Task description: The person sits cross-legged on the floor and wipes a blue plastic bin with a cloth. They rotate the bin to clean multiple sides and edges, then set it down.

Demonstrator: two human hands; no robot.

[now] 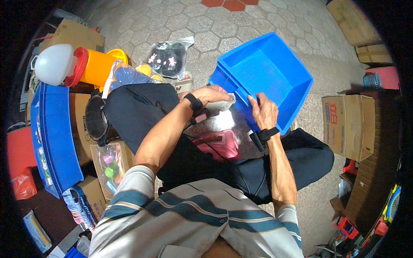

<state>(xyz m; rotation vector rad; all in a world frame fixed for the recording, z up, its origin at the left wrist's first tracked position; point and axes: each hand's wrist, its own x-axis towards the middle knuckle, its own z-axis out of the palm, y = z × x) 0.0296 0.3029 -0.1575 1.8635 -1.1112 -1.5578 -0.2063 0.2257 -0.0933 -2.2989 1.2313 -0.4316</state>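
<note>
A blue plastic bin (263,71) leans tilted in front of me, its bare inside facing up. My right hand (264,112) is closed over the bin's near edge, the thumb and fingers bent around it. Beside that edge, my left hand (211,94) is closed on a crumpled greyish-white cloth (222,104). The cloth is close to the bin's near left side; I cannot tell whether they touch. Below my hands, a translucent pink plastic container (220,144) sits between my legs, partly covered by my trousers.
Bagged black footwear (167,60) lies on the tiled floor ahead. To the left are an orange container (98,68), a white translucent jug (54,64), another blue bin (64,142) and a box of colourful toys (111,165). Cardboard boxes (344,124) line the right.
</note>
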